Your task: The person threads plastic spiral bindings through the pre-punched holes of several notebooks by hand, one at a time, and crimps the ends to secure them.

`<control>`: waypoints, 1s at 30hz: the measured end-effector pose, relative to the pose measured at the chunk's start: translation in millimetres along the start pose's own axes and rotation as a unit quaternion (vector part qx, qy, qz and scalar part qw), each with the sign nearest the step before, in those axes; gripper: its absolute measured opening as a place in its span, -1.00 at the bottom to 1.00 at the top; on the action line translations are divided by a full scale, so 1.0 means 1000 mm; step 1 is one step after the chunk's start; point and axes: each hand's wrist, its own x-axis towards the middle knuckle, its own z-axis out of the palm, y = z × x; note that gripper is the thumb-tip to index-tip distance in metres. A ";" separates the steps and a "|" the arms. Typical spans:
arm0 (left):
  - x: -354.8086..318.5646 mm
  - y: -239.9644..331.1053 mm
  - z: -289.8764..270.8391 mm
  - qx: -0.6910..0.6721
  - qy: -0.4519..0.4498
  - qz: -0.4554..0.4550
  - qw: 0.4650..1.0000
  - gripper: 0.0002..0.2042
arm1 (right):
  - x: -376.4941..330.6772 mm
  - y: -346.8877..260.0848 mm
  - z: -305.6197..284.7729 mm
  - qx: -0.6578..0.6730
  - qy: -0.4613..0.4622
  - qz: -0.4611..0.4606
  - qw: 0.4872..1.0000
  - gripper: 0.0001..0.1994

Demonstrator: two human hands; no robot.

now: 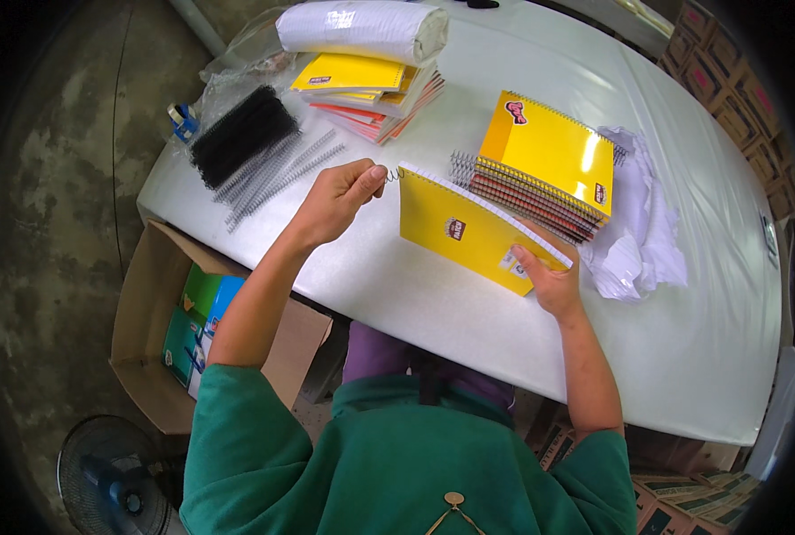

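My right hand (pixel 547 272) grips a yellow-covered notebook (pixel 460 227) by its right end, thumb on the cover, holding it tilted above the table with its punched edge up. At the notebook's upper left corner, my left hand (pixel 344 198) pinches the end of a thin spiral binding coil (pixel 395 176), which reaches the first holes. How far the coil runs along the edge I cannot make out. Just beyond my right hand stands a stack of spiral-bound yellow notebooks (pixel 549 152). Left of my left hand lie loose clear coils (pixel 277 174) and a bundle of black coils (pixel 244 135).
Unbound yellow covers (pixel 348 71) and pages are piled under a white wrapped roll (pixel 353 28) at the back. Crumpled white wrapping (pixel 638 241) lies right of the stack. A blue tape dispenser (pixel 182 122) sits at the left edge. Below are a cardboard box (pixel 139 348) and a fan (pixel 112 481).
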 end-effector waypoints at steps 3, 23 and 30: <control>0.002 0.002 -0.002 -0.043 -0.009 -0.048 0.998 -0.60 | -0.001 0.000 -0.005 -0.020 -0.024 0.017 0.999 -0.72; 0.005 0.070 -0.016 0.464 -0.164 0.158 0.856 -0.81 | -0.006 0.012 0.008 -0.093 -0.043 -0.088 0.991 -0.56; -0.002 0.077 -0.011 0.542 -0.067 0.259 0.797 -0.71 | -0.007 0.012 0.014 -0.107 -0.020 -0.121 0.987 -0.63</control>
